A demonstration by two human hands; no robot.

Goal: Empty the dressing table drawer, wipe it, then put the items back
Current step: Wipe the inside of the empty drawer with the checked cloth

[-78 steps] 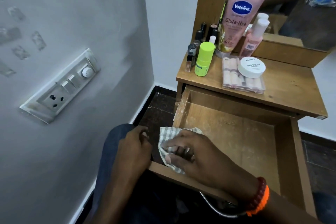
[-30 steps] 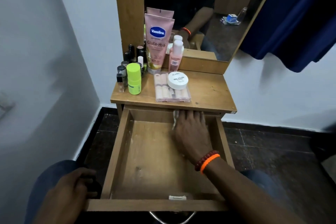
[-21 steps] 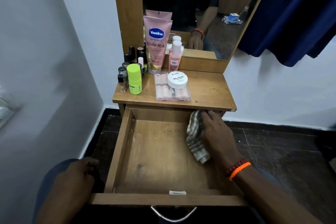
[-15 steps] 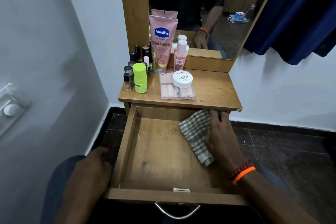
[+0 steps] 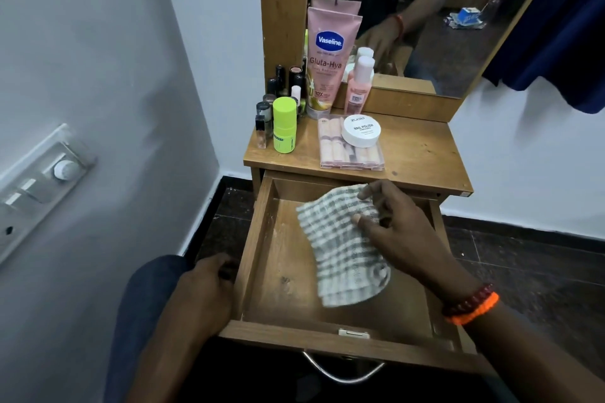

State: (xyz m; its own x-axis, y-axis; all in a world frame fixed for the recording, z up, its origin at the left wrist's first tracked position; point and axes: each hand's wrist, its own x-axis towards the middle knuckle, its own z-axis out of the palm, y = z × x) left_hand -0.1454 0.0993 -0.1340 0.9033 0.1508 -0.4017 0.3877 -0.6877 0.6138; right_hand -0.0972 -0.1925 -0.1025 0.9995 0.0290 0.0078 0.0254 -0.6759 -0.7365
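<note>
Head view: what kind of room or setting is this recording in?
Most likely a bedroom or dressing corner at home. A small wooden dressing table with a mirror stands against a white wall, cosmetics such as a Vaseline tube on top, and the right hand holds a checked cloth over its open drawer.

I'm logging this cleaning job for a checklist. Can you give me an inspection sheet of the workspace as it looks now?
Surface: dressing table top, wooden, holding toiletries.
Job's things: drawer pulled open, no items inside; checked cloth lifted over it.
Clutter: Vaseline tube, green bottle, pink bottle, nail polish jar on a clear pack, small dark bottles.
Grippers: right hand pinches the cloth; left hand at the drawer's left side.
Cables: nothing seen.
Surroundings: mirror, switch panel, blue curtain.
</note>
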